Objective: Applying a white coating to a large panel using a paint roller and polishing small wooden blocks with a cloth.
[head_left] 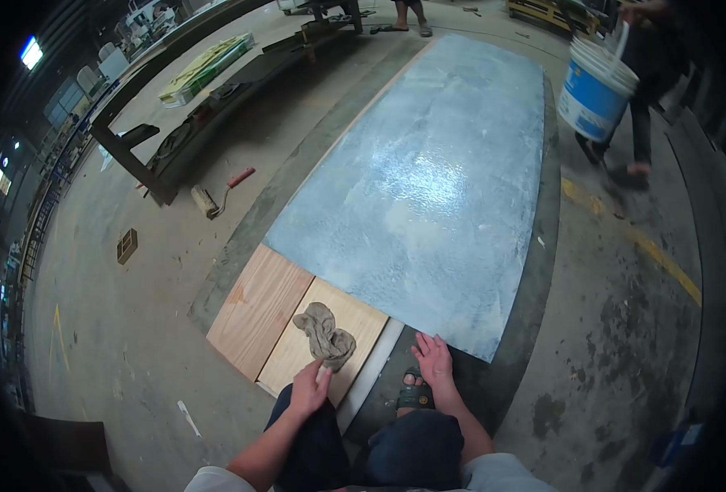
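A crumpled grey-brown rag (325, 334) lies on a pale wooden board (359, 316). At its lower end, the fingers of my left hand (309, 387) are closed on the cloth. My right hand (434, 361) is open, fingers stretched out, at the near edge of a long blue-grey sheet (412, 205). Whether those fingertips touch the sheet is hard to tell. The sheet's surface looks wet and shiny, with whitish streaks. A reddish wood-grain panel (266, 299) sits left of the pale board, and a white strip (377, 361) runs along its right side.
A paint roller (215, 197) with a red handle and a small brown block (127, 246) lie on the floor at left. Behind them stands a dark metal bench (125, 160). At far right, a person (646, 98) carries a blue-and-white bucket (596, 90).
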Demonstrator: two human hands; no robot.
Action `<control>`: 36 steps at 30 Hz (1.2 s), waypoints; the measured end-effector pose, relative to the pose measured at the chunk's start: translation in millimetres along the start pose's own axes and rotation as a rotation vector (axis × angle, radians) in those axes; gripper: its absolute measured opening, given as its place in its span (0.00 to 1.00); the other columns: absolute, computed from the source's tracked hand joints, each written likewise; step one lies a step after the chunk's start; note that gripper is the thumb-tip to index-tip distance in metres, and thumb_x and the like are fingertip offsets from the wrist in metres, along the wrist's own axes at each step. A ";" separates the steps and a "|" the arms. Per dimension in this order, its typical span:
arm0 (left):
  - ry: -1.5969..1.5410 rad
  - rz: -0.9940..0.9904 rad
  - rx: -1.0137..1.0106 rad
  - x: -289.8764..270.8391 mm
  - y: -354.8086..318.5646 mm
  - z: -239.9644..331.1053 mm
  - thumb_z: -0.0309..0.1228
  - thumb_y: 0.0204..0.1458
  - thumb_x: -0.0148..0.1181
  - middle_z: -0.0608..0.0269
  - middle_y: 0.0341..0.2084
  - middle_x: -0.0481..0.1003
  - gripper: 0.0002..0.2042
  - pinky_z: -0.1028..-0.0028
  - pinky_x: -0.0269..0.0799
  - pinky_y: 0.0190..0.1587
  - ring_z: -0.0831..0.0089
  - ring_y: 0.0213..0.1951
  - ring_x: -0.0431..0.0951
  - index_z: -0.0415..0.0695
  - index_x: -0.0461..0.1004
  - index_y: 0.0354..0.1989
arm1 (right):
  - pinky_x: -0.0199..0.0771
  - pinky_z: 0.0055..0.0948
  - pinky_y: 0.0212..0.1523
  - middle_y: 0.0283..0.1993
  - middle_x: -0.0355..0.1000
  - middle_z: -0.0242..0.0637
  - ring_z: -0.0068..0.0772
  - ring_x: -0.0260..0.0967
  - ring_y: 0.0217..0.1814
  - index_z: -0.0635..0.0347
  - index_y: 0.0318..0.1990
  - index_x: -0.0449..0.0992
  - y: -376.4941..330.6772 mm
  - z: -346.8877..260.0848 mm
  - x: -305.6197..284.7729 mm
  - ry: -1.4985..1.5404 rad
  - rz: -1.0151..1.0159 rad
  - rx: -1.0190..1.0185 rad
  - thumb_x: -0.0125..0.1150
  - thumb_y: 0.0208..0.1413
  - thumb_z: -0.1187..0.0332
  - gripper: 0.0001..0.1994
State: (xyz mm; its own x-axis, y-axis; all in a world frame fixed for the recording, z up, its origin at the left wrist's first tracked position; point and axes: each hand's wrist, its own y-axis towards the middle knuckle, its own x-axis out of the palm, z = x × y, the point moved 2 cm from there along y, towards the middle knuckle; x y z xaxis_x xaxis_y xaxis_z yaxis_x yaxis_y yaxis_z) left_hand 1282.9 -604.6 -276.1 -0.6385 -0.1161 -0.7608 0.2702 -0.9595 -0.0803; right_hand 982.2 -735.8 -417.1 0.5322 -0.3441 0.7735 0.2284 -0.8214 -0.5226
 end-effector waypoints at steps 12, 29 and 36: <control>-0.077 0.080 -0.079 -12.7 -2.7 14.3 0.38 0.60 0.57 0.37 0.47 0.77 0.21 0.58 0.74 0.51 0.45 0.44 0.80 0.32 0.74 0.54 | 0.76 0.36 0.48 0.65 0.66 0.54 0.45 0.72 0.60 0.65 0.69 0.52 -53.3 3.6 -19.2 -0.444 0.106 0.194 0.53 0.69 0.61 0.29; -0.105 0.321 -0.160 -46.6 -16.3 28.7 0.42 0.61 0.56 0.37 0.47 0.76 0.24 0.54 0.71 0.56 0.43 0.51 0.77 0.34 0.72 0.57 | 0.73 0.35 0.57 0.58 0.74 0.50 0.39 0.75 0.56 0.63 0.70 0.57 -212.6 -186.0 265.3 -0.942 -0.070 -0.575 0.51 0.69 0.66 0.25; -0.152 0.391 -0.210 -55.4 -27.1 27.9 0.43 0.62 0.55 0.38 0.50 0.76 0.24 0.55 0.68 0.58 0.44 0.54 0.75 0.34 0.72 0.57 | 0.73 0.35 0.58 0.59 0.74 0.49 0.40 0.75 0.57 0.65 0.67 0.63 -231.5 -77.1 368.0 -1.454 -0.615 -0.563 0.60 0.64 0.62 0.28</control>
State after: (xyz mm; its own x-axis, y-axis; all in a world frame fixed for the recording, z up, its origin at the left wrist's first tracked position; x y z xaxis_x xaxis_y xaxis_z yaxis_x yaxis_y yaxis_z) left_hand 1290.8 -579.3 -213.8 -0.5540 -0.5099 -0.6581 0.6414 -0.7654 0.0531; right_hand 1062.4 -707.3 16.2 0.8148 0.4829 -0.3209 0.5461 -0.8251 0.1450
